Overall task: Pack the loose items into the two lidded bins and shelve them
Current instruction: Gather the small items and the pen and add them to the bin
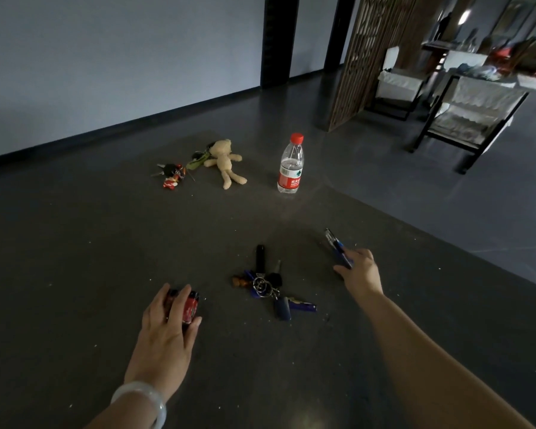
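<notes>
Keys point(268, 284) lie between both hands; bottle point(290, 164) stands behind.

Two bare forearms without sleeves, pale translucent bangle point(143, 400) round the left wrist, no rings visible

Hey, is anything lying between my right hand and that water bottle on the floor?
Nothing visible does. Bare floor runs from the right hand to the water bottle; the key bunch lies off to the left. That hand holds pens, though.
</notes>
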Motion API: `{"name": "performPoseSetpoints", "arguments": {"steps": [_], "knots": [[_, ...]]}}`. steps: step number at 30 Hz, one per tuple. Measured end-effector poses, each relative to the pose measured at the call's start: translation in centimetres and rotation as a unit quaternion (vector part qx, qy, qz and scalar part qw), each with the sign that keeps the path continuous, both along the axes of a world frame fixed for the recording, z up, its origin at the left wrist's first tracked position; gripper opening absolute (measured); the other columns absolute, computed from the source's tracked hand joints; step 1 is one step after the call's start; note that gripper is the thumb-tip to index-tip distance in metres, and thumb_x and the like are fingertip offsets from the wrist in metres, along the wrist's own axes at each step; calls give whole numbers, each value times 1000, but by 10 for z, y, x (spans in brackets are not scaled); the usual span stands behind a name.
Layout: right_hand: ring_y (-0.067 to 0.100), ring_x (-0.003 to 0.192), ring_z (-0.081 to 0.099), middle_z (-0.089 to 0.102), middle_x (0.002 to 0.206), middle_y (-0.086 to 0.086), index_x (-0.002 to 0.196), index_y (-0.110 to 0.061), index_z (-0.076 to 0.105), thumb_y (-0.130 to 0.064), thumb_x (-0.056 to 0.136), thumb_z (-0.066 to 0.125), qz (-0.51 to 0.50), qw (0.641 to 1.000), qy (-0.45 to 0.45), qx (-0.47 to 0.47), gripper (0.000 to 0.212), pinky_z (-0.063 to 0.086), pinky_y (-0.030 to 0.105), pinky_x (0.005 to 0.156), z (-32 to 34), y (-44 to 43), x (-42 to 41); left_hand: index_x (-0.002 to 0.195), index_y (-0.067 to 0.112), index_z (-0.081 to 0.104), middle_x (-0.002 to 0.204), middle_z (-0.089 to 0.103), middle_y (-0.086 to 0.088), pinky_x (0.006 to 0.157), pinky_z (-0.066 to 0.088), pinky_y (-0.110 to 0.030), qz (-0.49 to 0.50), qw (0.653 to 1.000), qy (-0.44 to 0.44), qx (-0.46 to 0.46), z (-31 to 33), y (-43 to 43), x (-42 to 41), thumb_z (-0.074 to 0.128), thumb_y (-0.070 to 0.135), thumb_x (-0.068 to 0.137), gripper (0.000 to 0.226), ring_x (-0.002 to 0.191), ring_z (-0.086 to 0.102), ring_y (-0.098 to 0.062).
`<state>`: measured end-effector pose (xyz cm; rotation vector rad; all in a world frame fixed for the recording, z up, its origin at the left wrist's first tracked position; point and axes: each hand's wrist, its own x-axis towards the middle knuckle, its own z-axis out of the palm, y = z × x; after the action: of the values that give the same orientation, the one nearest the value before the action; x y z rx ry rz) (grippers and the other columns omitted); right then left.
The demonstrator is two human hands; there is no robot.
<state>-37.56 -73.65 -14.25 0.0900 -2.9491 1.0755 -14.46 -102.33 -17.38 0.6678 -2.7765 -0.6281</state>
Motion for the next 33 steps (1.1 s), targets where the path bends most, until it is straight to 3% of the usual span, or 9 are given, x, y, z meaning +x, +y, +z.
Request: {"name": "performPoseSetpoints", "arguments": {"steps": [3, 8, 14, 19, 26, 29, 33], "knots": [[15, 97, 51, 51, 119, 7, 126, -12, 62, -9, 85, 70, -2, 1000, 8, -8, 42, 35, 18, 84, -3, -9, 21, 150, 36, 22, 156, 13, -2, 113, 35, -41, -1, 1000, -7, 9, 1, -1, 1, 32, 55, 90, 64, 143, 19, -25], [23, 102, 58, 55, 118, 4, 125, -18, 63, -12, 86, 69, -14, 1000, -3, 10, 40, 47, 30, 84, -5, -20, 52, 150, 37, 19, 157, 9, 1, 113, 34, -42, -8, 1000, -8, 19, 1, -2, 1, 39, 50, 94, 61, 145, 17, -24], [24, 93, 59, 53, 113, 7, 118, -13, 65, -18, 88, 68, -24, 999, -16, 46, 31, 43, 27, 75, -5, -25, 89, 150, 38, 21, 158, 8, 3, 113, 33, -45, -19, 998, 11, 52, 2, -4, 4, 49, 45, 94, 62, 147, 14, -24], [18, 81, 49, 53, 105, 6, 113, -11, 67, -19, 86, 69, -40, 997, -25, 59, 28, 39, 26, 71, -2, -23, 122, 144, 34, 42, 154, 25, 2, 115, 32, -39, -60, 992, 58, 93, 12, -7, 18, 68, 32, 88, 62, 143, 25, -20], [22, 87, 54, 54, 107, 7, 110, -9, 68, -17, 84, 72, -69, 996, -40, 47, 28, 44, 28, 78, 4, -16, 188, 141, 25, 46, 146, 33, 4, 115, 31, -31, -98, 975, 79, 183, 14, 14, 45, 82, 21, 74, 76, 136, 34, -15], [18, 82, 51, 52, 100, 2, 107, -12, 69, -18, 83, 72, -92, 994, -44, 41, 25, 39, 25, 73, 6, -10, 218, 140, 24, 47, 136, 36, 4, 110, 29, -26, -117, 973, 74, 183, 16, 27, 50, 87, 24, 67, 83, 127, 35, -14], [13, 74, 48, 49, 92, -2, 99, -14, 69, -19, 83, 71, -111, 992, -46, 38, 17, 38, 24, 67, 15, 12, 251, 139, 25, 44, 124, 25, 8, 106, 27, -25, -170, 972, 38, 159, 21, 59, 58, 88, 37, 64, 88, 118, 27, -10]]}}
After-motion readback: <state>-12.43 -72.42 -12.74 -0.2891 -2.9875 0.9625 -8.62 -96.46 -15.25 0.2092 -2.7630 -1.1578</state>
